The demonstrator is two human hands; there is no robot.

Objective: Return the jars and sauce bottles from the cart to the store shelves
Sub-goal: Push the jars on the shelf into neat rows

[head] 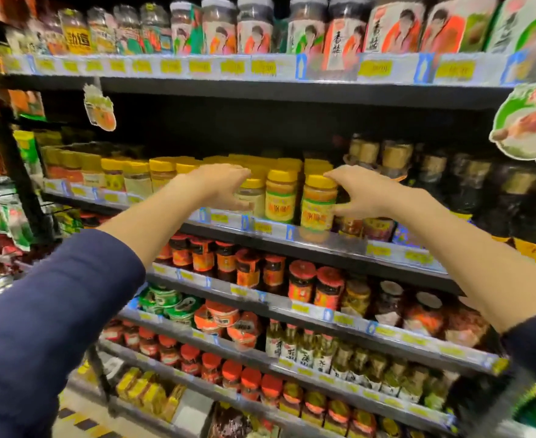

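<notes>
Both arms are stretched toward the second shelf [323,245] from the top, a dark metal ledge fronted by a strip of yellow price tags, where clear jars with yellow screw lids and yellow-green labels are ranked in rows. The right hand [360,197] is closed around the side of the front yellow-lidded jar of orange paste [318,207], thumb low on the label and fingertips [331,177] at the lid edge; this jar stands at the very lip of the shelf, apparently so that it can be settled in line with its neighbours. The left hand [225,188] is curled loosely, its grip spread and resting against a paler yellow-lidded jar [251,197] further left; whether that jar is actually held cannot be told. Between the two hands one matching jar [281,197] stands untouched. The jars seem to be bracketed from both sides so that the row is squared up and labels face outward, like goods being kept with like. The cart is not in view. On the shelf below, red-lidded sauce jars [301,281] are lined up, and dark bottles [469,191] stand just right of the right hand.
</notes>
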